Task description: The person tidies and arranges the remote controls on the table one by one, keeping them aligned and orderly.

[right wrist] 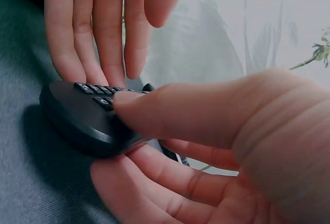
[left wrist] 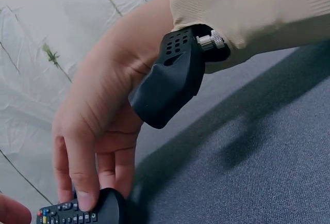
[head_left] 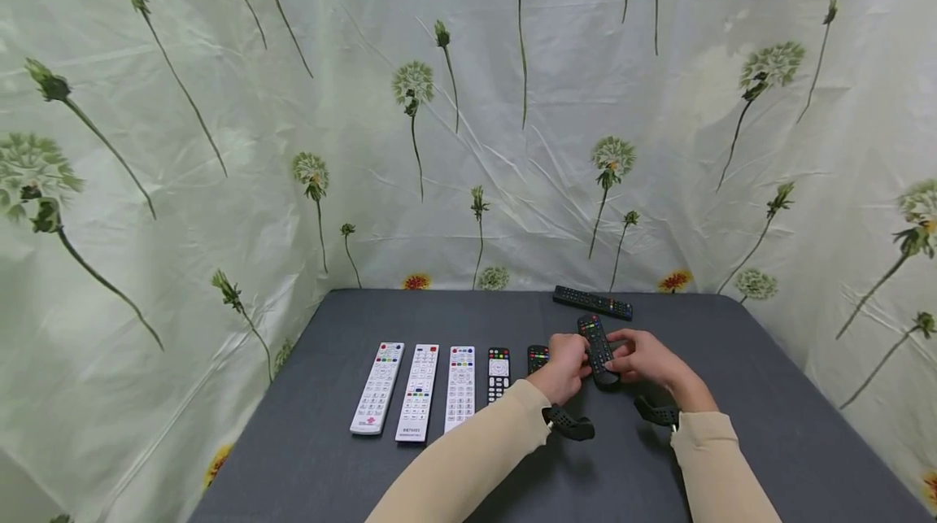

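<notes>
A black remote control [head_left: 596, 342] with coloured buttons is tilted between both hands over the table. My right hand [head_left: 644, 360] pinches its near end; in the right wrist view the thumb [right wrist: 139, 108] lies on the button face of the remote [right wrist: 77, 113], with fingers underneath. My left hand [head_left: 564, 367] is at the remote's left side. Its fingers [right wrist: 108, 33] hang fairly straight, their tips behind the remote's edge, and its thumb stands apart. Whether those tips touch is hidden. In the left wrist view the right hand [left wrist: 103, 95] appears across the remote [left wrist: 114, 206].
On the dark table [head_left: 315, 458], a row holds white remotes [head_left: 377, 389], [head_left: 418, 393], [head_left: 460, 385], a black-and-white remote [head_left: 499, 372] and a black remote [head_left: 538, 354] partly behind the left hand. Another black remote [head_left: 593, 302] lies at the back edge, before a floral curtain [head_left: 512, 157].
</notes>
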Available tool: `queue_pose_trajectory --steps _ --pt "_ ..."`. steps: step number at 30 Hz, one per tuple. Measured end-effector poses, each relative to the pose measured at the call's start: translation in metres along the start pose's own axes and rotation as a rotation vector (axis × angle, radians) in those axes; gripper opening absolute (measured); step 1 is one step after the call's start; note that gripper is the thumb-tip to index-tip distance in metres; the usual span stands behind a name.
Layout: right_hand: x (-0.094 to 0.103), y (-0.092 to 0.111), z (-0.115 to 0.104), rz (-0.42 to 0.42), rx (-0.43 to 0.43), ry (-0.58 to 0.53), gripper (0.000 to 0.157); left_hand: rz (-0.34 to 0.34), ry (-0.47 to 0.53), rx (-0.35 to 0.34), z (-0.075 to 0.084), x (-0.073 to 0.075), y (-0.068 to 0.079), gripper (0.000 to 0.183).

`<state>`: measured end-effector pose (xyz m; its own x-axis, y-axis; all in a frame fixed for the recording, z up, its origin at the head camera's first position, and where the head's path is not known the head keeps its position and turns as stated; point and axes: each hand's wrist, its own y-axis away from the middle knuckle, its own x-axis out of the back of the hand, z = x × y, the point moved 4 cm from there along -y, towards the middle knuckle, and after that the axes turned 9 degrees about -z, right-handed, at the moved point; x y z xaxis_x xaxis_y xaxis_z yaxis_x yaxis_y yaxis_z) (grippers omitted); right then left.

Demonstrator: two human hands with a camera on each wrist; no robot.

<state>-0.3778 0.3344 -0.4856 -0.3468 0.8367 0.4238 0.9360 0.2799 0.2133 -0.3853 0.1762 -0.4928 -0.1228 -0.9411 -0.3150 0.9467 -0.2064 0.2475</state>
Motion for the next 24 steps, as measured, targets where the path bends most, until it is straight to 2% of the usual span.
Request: queue_pose_trajectory --steps 3,9,12,20,24 --pt "0.001 0.0 -0.005 0.024 -0.007 -0.002 0.067 -0.024 -0.023 -0.028 0.005 0.002 0.002 0.028" --pt "0.001 0.005 -0.022 -0.006 0.04 0.006 0.079 -0.061 -0.054 -0.051 0.016 0.007 0.003 0.039" --pt "0.002 0.009 -0.03 -0.012 0.047 -0.001 0.08 -0.067 -0.073 -0.057 0.018 0.009 0.001 0.037" --pt "-0.004 0.012 -0.04 -0.046 0.021 -0.029 0.061 -0.101 -0.153 -0.036 0.021 0.023 0.01 0.025" --pt "-0.008 0.012 -0.04 -0.08 0.012 -0.017 0.052 -0.151 -0.176 -0.019 0.023 0.027 0.018 0.018"
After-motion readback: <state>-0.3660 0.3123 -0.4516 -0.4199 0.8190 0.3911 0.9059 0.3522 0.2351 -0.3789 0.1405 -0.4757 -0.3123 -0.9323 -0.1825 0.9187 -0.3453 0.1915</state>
